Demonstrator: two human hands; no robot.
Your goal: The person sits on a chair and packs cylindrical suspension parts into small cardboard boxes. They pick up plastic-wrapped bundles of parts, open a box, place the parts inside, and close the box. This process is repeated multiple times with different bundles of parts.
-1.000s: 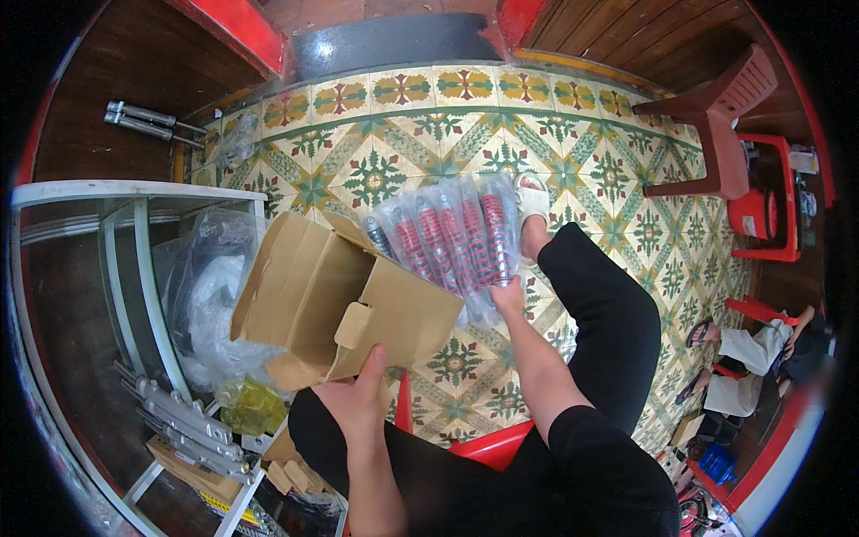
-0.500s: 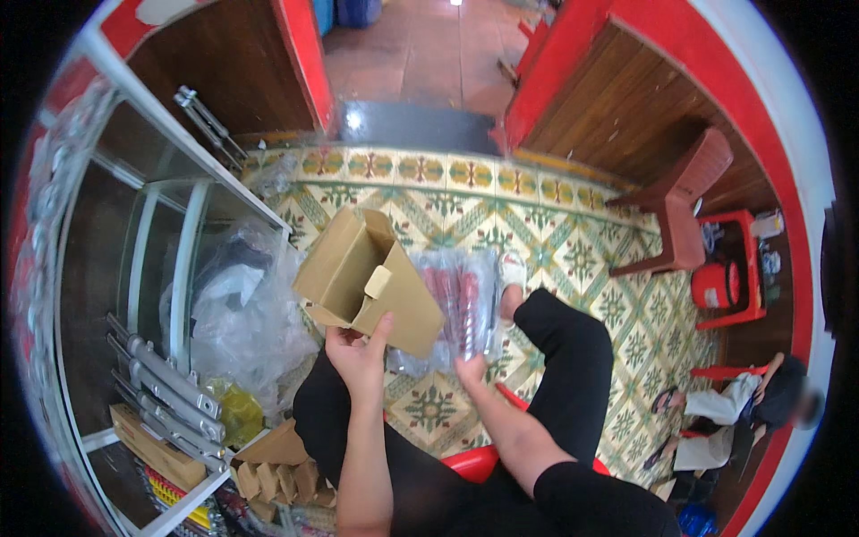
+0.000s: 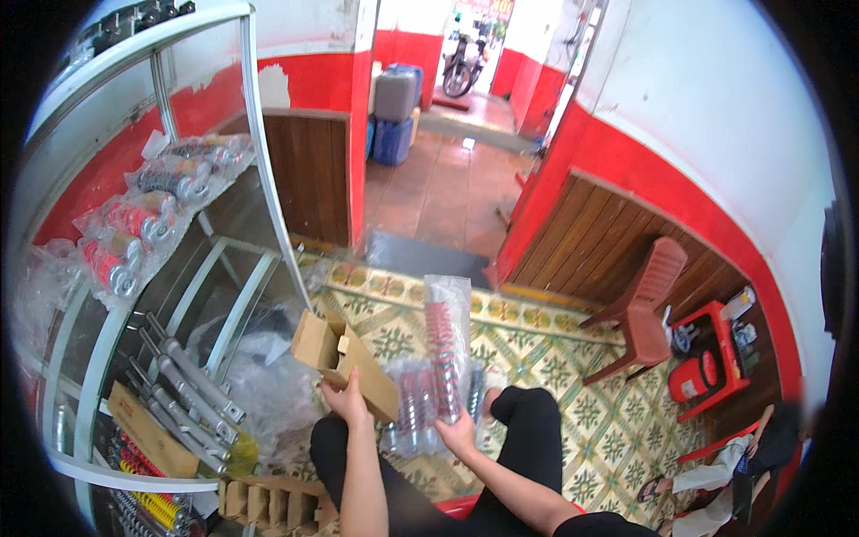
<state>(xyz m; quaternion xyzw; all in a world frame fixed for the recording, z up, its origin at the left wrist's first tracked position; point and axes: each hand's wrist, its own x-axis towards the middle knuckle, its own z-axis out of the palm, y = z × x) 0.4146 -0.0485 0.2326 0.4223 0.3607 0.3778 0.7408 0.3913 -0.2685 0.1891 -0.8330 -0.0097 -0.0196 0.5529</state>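
My left hand (image 3: pixel 347 398) grips the lower side of an open brown cardboard box (image 3: pixel 369 383), which tilts with its flaps up. In my right hand (image 3: pixel 458 433) is a shock absorber (image 3: pixel 444 345) with a red coil spring, sleeved in clear plastic; I grasp its lower end and it points up and away from me. To the right of the box, the two are apart. More plastic-wrapped shock absorbers (image 3: pixel 412 407) lie on the tiled floor between my legs, partly hidden by the box and the raised one.
At left a glass-shelved rack (image 3: pixel 264 170) bears wrapped shock absorbers (image 3: pixel 134 219) and grey metal tubes (image 3: pixel 183 394). Clear plastic bags (image 3: pixel 282 385) and a divided carton (image 3: pixel 273 501) lie beside me. At right stand a brown chair (image 3: pixel 640 313), a red stool (image 3: pixel 729 358) and a seated person (image 3: pixel 729 465).
My right hand has lifted a wrapped shock absorber off the floor pile, raising it upright beside the box. The box stays in my left hand. The view has tipped up toward the doorway.
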